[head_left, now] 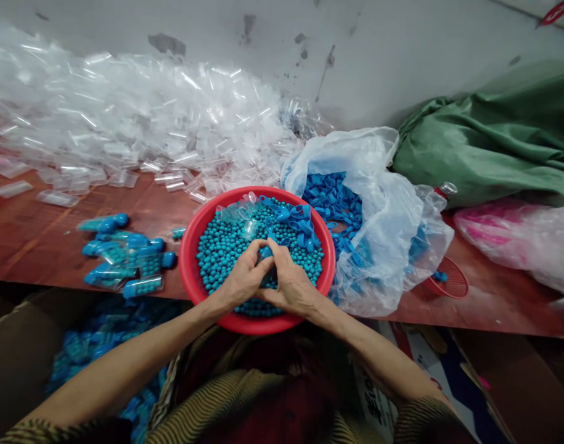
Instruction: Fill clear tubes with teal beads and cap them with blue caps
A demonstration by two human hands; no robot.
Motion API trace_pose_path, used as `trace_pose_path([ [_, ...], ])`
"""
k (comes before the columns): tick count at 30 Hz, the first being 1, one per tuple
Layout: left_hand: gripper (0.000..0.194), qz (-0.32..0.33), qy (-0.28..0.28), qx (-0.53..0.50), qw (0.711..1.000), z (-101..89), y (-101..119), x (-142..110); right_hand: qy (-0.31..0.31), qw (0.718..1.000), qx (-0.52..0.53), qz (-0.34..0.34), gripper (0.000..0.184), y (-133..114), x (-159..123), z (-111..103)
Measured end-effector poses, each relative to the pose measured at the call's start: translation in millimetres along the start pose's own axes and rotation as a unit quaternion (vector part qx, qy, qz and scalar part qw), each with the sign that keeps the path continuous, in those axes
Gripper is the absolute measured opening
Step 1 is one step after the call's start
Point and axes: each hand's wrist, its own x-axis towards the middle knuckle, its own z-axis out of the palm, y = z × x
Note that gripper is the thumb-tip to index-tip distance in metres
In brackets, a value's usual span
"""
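Yellow-and-black striped cloth (pixel 226 401) sits closest to my view, with a box (pixel 23 345) of blue pieces (pixel 94 336) below the table edge at left. Ahead, I have both hands low over the red bowl (pixel 188 259), fingertips close together. The left hand (pixel 242 277) looks nearly closed, thumb and forefinger pinching a small blue part (pixel 265 252); the right hand (pixel 288 277) curls in against it, but I cannot tell whether it grips too. I read this as close two-handed fingertip work on that part, above the beads (pixel 221 250). Any move from this hold calls for a light, steady pinch and the palms kept over the bowl. Clear tubes (pixel 245 213) and blue caps (pixel 302 225) lie on the beads towards the far side. Beside the bowl, bead-filled tubes (pixel 150 265) with blue ends lie on the red-brown table (pixel 36 234) to my left; an open plastic bag (pixel 388 216) of blue caps and a small red basket (pixel 455 277) are to my right. Farther back are heaped clear tubes (pixel 138 117), green cloth (pixel 489 142) and the stained wall (pixel 263 31).
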Motion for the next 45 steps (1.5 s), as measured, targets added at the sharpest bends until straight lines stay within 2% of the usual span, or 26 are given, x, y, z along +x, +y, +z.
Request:
trace_pose_path([
  [2,0.029,-0.026,-0.004,0.004,1.0,-21.0,1,-4,-0.035,0.998,0.054,0.001,0.095,6,1,-6],
  [3,0.032,-0.034,0.012,0.015,0.999,-35.0,1,-7,-0.039,0.997,0.07,0.006,0.092,11,1,-8],
  [5,0.034,-0.031,0.084,0.068,0.994,-68.2,-1,-16,-0.038,0.997,0.067,0.019,0.076,21,1,-13],
  [7,0.034,-0.012,0.173,0.155,0.973,-102.7,-6,-25,-0.045,0.998,0.033,0.025,0.056,29,2,-16],
  [8,0.034,-0.009,0.209,0.215,0.954,-118.0,-10,-30,-0.055,0.998,0.014,0.025,0.048,31,3,-17],
  [10,0.033,-0.052,0.244,0.37,0.895,-139.9,-16,-36,-0.079,0.996,-0.016,0.028,0.039,32,6,-18],
  [12,0.036,-0.073,0.267,0.497,0.822,-146.5,-18,-38,-0.093,0.994,-0.044,0.042,0.034,30,10,-18],
  [13,0.038,-0.064,0.275,0.536,0.796,-143.9,-17,-37,-0.096,0.992,-0.061,0.052,0.032,29,12,-19],
  [14,0.039,-0.043,0.279,0.556,0.782,-137.9,-14,-34,-0.097,0.99,-0.08,0.063,0.029,27,14,-21],
  [15,0.04,-0.019,0.276,0.562,0.78,-129.3,-10,-30,-0.096,0.987,-0.102,0.076,0.028,26,17,-23],
  [17,0.037,0.008,0.234,0.544,0.806,-107.6,-1,-15,-0.092,0.98,-0.149,0.097,0.026,23,23,-29],
  [19,0.037,0.001,0.158,0.533,0.831,-85.5,5,7,-0.083,0.971,-0.194,0.11,0.025,19,31,-34],
  [21,0.039,-0.016,0.088,0.539,0.837,-67.6,6,32,-0.067,0.963,-0.236,0.113,0.025,15,43,-34],
  [23,0.043,-0.035,0.053,0.552,0.831,-55.5,3,56,-0.051,0.954,-0.272,0.111,0.028,12,58,-29],
  [25,0.044,-0.05,0.037,0.556,0.829,-48.2,-3,72,-0.049,0.946,-0.299,0.115,0.031,14,75,-19],
  [27,0.044,-0.056,0.031,0.559,0.827,-44.2,-10,80,-0.077,0.938,-0.314,0.127,0.032,18,90,-9],
  [30,0.045,-0.056,0.019,0.561,0.825,-41.9,-18,81,-0.114,0.934,-0.308,0.142,0.031,27,102,-2],
  [32,0.045,-0.059,0.007,0.548,0.834,-42.2,-22,80,-0.117,0.937,-0.295,0.146,0.028,32,102,-5],
  [36,0.037,-0.061,-0.014,0.52,0.852,-44.2,-21,78,-0.053,0.973,-0.196,0.111,0.023,40,84,-23],
  [39,0.032,-0.039,-0.013,0.494,0.869,-44.9,-13,69,-0.034,0.995,-0.002,0.089,0.014,48,68,-34],
  [40,0.03,-0.034,-0.013,0.484,0.874,-45.1,-10,64,-0.033,0.991,0.078,0.101,0.013,52,63,-35],
  [42,0.028,-0.038,-0.038,0.472,0.88,-45.9,-6,54,-0.021,0.963,0.222,0.151,0.017,59,55,-34],
  [44,0.027,-0.063,-0.089,0.476,0.872,-46.6,-5,45,-0.008,0.931,0.304,0.201,0.026,66,50,-31],
  [45,0.026,-0.077,-0.118,0.482,0.865,-46.3,-5,42,-0.007,0.925,0.313,0.215,0.027,69,47,-30],
])
